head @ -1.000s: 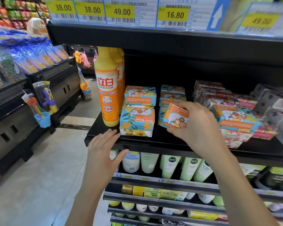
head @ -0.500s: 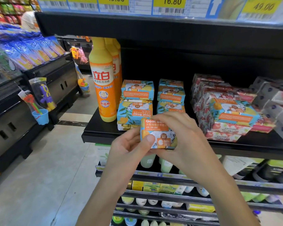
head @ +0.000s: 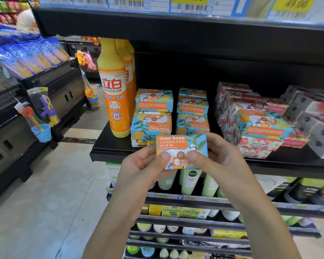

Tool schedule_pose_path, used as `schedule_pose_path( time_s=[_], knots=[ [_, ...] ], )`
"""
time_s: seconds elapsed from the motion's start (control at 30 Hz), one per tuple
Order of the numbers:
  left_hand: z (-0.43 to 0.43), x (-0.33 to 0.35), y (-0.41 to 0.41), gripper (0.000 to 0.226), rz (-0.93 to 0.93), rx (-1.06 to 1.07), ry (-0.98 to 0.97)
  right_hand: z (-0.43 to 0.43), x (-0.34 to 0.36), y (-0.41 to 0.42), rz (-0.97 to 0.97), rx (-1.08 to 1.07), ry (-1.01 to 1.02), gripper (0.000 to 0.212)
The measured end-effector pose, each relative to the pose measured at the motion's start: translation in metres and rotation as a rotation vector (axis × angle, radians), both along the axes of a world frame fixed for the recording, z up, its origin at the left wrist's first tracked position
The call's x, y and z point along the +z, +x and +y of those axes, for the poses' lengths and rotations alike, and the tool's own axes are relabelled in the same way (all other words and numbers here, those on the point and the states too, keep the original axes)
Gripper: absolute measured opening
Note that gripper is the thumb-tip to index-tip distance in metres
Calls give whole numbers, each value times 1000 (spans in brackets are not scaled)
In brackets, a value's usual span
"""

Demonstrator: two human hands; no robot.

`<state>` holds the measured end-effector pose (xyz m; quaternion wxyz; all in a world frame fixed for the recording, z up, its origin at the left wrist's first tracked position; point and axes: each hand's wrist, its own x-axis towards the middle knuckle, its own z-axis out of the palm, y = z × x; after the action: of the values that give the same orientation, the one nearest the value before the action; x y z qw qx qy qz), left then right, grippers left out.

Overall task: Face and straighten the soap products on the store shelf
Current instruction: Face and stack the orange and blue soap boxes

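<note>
soap box [head: 181,151] mid-frame, in front of the shelf [head: 108,153] | left hand [head: 142,165] and right hand [head: 221,159] pinch its ends | name faces up, likely so it can go back facing shoppers

Left hand [head: 138,166], right hand [head: 220,161]: pinch grips.

paper-wrapped soap bar [head: 181,149], glossy plastic bottle [head: 114,101], matt black shelf [head: 108,146]

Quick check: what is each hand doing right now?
Left hand: grips the left end of the Goat Soap box.
Right hand: grips the same box's right end.
</note>
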<state>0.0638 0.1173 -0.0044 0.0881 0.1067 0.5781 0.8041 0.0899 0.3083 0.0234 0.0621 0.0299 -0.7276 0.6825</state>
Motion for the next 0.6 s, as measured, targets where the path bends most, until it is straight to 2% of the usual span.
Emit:
schedule_pose_path(
  time_s=[0.07, 0.33, 0.53, 0.6],
  knots=[
    [0, 1, 0, 40, 4, -11, 0, 1, -2, 2, -20, -7, -63, 55],
    [1, -3, 1, 43, 42, -30, -14, 4, -8, 2, -24, -8, -210, 50],
    [1, -3, 2, 46, 42, -36, -24, 3, -10, 5, 109, -4, -219, 57],
    [2, -3, 3, 47, 40, -27, -38, 4, -11, 6, 170, -2, -213, 53]
  ],
)
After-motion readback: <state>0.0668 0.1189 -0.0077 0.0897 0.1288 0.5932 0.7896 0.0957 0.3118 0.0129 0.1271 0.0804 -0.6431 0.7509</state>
